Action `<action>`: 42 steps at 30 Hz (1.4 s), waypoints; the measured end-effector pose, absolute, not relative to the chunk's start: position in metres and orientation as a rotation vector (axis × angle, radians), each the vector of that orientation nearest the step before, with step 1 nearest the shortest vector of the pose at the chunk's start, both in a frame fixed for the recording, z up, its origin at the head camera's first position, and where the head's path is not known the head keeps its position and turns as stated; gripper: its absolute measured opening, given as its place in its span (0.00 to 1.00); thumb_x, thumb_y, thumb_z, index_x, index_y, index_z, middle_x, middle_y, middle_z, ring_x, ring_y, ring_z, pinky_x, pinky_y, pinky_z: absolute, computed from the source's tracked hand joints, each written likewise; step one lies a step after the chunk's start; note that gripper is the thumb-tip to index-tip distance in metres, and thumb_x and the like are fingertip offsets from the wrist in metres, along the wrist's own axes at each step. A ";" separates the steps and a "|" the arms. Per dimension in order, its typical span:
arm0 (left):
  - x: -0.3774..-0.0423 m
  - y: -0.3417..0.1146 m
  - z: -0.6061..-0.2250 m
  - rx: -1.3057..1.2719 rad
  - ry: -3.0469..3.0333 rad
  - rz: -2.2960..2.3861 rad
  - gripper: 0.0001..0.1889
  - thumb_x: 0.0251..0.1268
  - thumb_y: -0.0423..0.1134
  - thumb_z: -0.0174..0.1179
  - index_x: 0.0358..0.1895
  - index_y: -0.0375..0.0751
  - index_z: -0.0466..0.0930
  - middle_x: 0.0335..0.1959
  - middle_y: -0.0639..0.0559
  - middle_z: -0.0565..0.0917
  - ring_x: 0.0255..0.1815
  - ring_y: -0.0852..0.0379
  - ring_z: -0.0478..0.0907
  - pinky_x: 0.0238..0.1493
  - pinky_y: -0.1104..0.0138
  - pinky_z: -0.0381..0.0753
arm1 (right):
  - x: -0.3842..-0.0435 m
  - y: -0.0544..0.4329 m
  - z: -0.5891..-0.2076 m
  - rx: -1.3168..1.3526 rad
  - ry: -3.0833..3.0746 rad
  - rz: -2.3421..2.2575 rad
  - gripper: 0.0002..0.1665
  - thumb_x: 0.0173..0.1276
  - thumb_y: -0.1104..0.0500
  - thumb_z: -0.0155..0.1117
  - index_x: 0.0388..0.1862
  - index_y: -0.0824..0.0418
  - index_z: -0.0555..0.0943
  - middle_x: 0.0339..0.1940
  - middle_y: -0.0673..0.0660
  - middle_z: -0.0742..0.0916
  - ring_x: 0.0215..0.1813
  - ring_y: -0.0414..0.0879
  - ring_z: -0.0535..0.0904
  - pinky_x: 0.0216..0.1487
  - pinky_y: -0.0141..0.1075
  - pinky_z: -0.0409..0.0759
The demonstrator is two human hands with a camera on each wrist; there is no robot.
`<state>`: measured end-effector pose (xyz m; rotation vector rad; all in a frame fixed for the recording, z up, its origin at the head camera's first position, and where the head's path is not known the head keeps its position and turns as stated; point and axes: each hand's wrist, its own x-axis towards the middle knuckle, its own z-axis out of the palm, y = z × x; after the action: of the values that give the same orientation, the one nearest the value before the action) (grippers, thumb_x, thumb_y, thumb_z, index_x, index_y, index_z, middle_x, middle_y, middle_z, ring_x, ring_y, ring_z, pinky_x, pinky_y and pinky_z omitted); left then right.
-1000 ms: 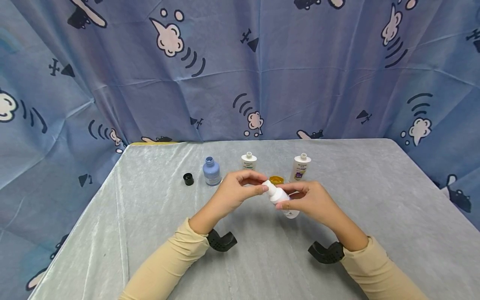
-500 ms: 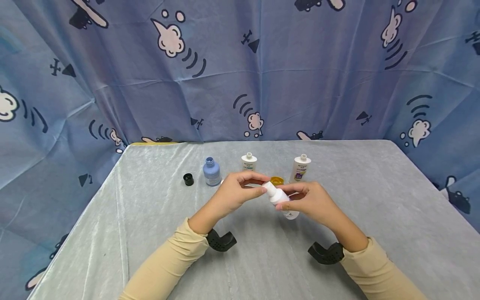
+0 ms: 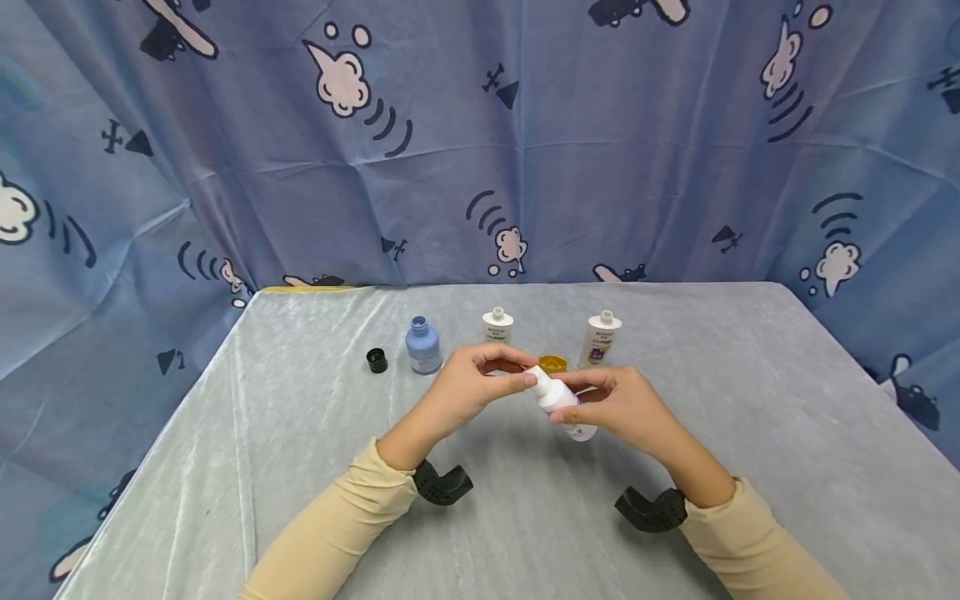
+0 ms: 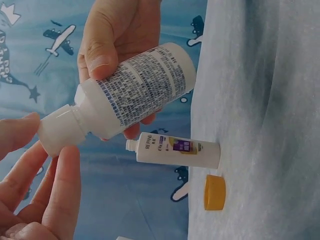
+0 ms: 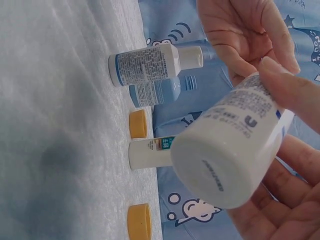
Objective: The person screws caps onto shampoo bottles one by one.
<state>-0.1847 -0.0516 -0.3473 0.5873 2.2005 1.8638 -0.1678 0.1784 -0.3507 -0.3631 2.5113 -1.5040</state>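
Observation:
A white plastic bottle point(image 4: 145, 85) with dense small print is held tilted above the table. My right hand point(image 3: 626, 408) grips its body between thumb and fingers. At the upper end, the thumb and fingertips of my left hand point(image 3: 480, 383) pinch the white cap point(image 4: 62, 130), which sits on the bottle's neck. The bottle's base point(image 5: 215, 172) faces the camera in the right wrist view. Behind the hands stand two uncapped white bottles, one with a purple label point(image 3: 600, 337) and one with a green label point(image 3: 497, 325), partly covered by my left hand.
An uncapped blue bottle point(image 3: 423, 346) stands at the left beside a black cap point(image 3: 377, 360). One yellow cap point(image 3: 553, 363) lies behind the hands; another yellow cap point(image 5: 138, 124) shows in the right wrist view. There, a capped white bottle point(image 5: 145, 65) stands before the blue one.
Both hands keep nearly the same pose on the tilted bottle and its cap. The head view has shifted slightly; the things on the table have stayed put.

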 end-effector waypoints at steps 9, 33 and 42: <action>-0.183 -0.050 -0.347 0.609 2.157 1.872 0.16 0.65 0.32 0.65 0.54 0.31 0.83 0.56 0.39 0.84 0.56 0.51 0.82 0.54 0.66 0.83 | -0.165 0.177 -0.348 -0.372 2.508 -1.525 0.31 0.54 0.53 0.81 0.56 0.65 0.84 0.50 0.65 0.88 0.40 0.43 0.87 0.37 0.36 0.85; -0.183 -0.047 -0.348 0.515 2.277 1.843 0.15 0.62 0.39 0.69 0.51 0.39 0.85 0.48 0.45 0.87 0.45 0.61 0.83 0.48 0.69 0.82 | -0.166 0.179 -0.351 -0.396 2.520 -1.537 0.30 0.54 0.55 0.81 0.54 0.66 0.85 0.49 0.65 0.88 0.40 0.45 0.88 0.37 0.35 0.86; -0.182 -0.046 -0.350 0.517 2.293 1.822 0.13 0.63 0.40 0.69 0.49 0.41 0.86 0.49 0.47 0.88 0.46 0.62 0.82 0.48 0.68 0.82 | -0.166 0.180 -0.351 -0.405 2.522 -1.530 0.31 0.54 0.53 0.81 0.55 0.66 0.84 0.50 0.66 0.88 0.40 0.45 0.88 0.37 0.36 0.86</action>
<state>-0.1820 -0.0462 -0.3502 0.5173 2.2933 1.8218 -0.1662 0.1799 -0.3510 -0.4046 2.5215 -1.5298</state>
